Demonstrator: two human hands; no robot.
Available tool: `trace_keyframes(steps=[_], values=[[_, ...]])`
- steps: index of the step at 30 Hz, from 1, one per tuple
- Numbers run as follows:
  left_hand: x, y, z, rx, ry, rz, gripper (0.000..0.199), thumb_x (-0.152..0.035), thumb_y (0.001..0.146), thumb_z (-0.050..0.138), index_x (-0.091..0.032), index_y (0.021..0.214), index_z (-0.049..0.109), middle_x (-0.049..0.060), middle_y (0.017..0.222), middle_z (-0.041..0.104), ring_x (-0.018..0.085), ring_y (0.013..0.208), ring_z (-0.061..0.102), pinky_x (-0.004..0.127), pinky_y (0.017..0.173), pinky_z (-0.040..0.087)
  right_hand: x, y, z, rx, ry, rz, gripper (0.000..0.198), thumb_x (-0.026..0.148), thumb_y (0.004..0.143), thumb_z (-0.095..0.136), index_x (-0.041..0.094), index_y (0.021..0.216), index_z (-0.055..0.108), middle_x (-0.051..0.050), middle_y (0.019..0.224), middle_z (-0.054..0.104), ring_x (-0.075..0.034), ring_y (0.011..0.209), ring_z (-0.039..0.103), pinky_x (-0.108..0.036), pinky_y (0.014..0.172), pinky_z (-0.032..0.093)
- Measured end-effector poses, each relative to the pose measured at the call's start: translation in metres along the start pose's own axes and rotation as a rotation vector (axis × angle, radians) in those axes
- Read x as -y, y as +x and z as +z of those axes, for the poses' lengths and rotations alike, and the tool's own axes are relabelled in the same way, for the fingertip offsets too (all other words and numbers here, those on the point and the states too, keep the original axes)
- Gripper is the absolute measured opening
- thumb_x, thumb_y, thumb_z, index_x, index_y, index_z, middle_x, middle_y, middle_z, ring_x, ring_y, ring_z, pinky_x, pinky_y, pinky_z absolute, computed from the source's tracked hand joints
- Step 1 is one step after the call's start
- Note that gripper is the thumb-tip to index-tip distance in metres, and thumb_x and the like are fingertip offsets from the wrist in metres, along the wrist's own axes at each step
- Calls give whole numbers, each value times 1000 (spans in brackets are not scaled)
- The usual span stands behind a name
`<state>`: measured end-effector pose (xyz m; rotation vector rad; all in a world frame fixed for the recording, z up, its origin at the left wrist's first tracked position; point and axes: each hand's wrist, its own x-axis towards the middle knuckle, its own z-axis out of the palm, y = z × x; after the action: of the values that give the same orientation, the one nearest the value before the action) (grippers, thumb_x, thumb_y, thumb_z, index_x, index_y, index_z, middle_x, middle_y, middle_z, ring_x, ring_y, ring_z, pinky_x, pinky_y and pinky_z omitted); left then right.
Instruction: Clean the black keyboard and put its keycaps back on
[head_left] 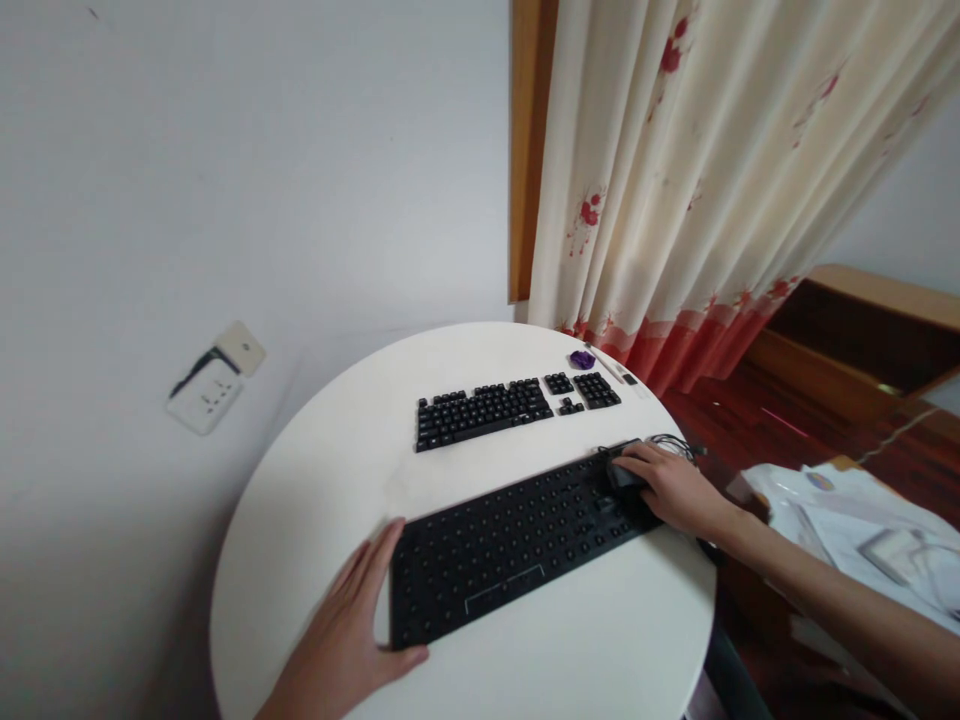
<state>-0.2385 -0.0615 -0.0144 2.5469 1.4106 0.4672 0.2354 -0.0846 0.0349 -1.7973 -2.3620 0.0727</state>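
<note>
A black keyboard base (502,540) with its keycaps off lies slantwise on the round white table (315,520). My left hand (349,625) grips its left end, fingers at the back corner and thumb at the front corner. My right hand (667,485) is closed on a small black object (624,478), resting over the right part of the base; its kind is not clear. Behind the base, the loose black keycaps (487,415) are laid out in keyboard order, with the number pad keycaps (597,390) on the right.
A coiled black cable (671,443) lies by the right table edge. Purple crumpled stuff (582,359) and a thin pale stick (606,365) lie at the back right. A wall socket (206,395) is left, a curtain (675,180) behind, and a white plastic bag (862,530) stands right.
</note>
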Motion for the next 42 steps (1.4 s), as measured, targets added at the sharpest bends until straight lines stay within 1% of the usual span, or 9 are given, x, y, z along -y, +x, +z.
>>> trace_keyframes(steps=[7, 11, 15, 19, 24, 28, 32, 38, 42], values=[[2, -2, 3, -3, -21, -16, 123, -30, 61, 81, -27, 158, 5, 10, 160, 31, 36, 142, 38, 51, 116, 39, -53, -22, -2, -27, -133, 190, 53, 2, 70, 48, 20, 116, 69, -10, 120, 64, -25, 109, 60, -38, 93, 49], [2, -2, 3, -7, -36, -10, 124, -30, 61, 82, -26, 158, 6, 11, 160, 31, 36, 142, 38, 51, 115, 39, -50, -25, -8, -85, -148, 285, 44, 7, 74, 51, 22, 111, 70, -8, 110, 66, -24, 99, 62, -35, 85, 51], [-2, -1, 0, 11, -65, -19, 125, -30, 61, 83, -25, 158, 5, 13, 160, 30, 38, 142, 36, 54, 116, 38, 9, 2, -17, -150, -59, 211, 47, 7, 75, 51, 23, 117, 66, -8, 114, 64, -25, 102, 60, -37, 89, 49], [-8, -2, -3, 41, -122, -41, 136, -30, 60, 86, -22, 158, -8, 17, 160, 28, 39, 144, 32, 55, 117, 35, 102, 43, -18, 2, 63, -63, 52, -1, 70, 48, 19, 114, 65, -9, 112, 62, -24, 104, 56, -37, 95, 46], [-9, -4, -3, 30, -192, -24, 148, -30, 55, 90, -22, 155, -19, 21, 160, 26, 40, 145, 29, 58, 116, 33, 211, 80, 5, 135, 98, -478, 29, 11, 82, 57, 16, 109, 64, -11, 109, 62, -26, 103, 54, -38, 89, 47], [-9, -7, -3, 25, -235, -17, 153, -30, 52, 92, -24, 154, -23, 21, 160, 25, 39, 145, 29, 58, 116, 33, 260, 93, 32, 85, 25, -663, 21, 23, 91, 59, 10, 107, 63, -15, 109, 62, -30, 101, 53, -43, 82, 48], [-10, -6, -4, 31, -241, -18, 153, -30, 53, 91, -23, 153, -23, 20, 159, 27, 38, 146, 29, 59, 116, 32, 260, 92, 44, 67, -26, -667, 18, 22, 92, 59, 9, 104, 63, -15, 106, 62, -30, 99, 53, -43, 79, 47], [-11, -4, -5, 58, -199, -26, 152, -35, 52, 91, -22, 154, -21, 21, 160, 26, 39, 146, 27, 58, 117, 31, 219, 79, 30, 112, -69, -527, 8, 17, 90, 60, 15, 96, 64, -11, 101, 61, -27, 96, 52, -39, 79, 45], [-11, -4, -5, 61, -192, -33, 151, -33, 53, 91, -22, 155, -20, 19, 160, 25, 38, 147, 27, 55, 118, 31, 224, 79, 25, 86, -66, -537, 9, 19, 92, 58, 15, 98, 64, -10, 101, 61, -26, 94, 52, -39, 79, 45]])
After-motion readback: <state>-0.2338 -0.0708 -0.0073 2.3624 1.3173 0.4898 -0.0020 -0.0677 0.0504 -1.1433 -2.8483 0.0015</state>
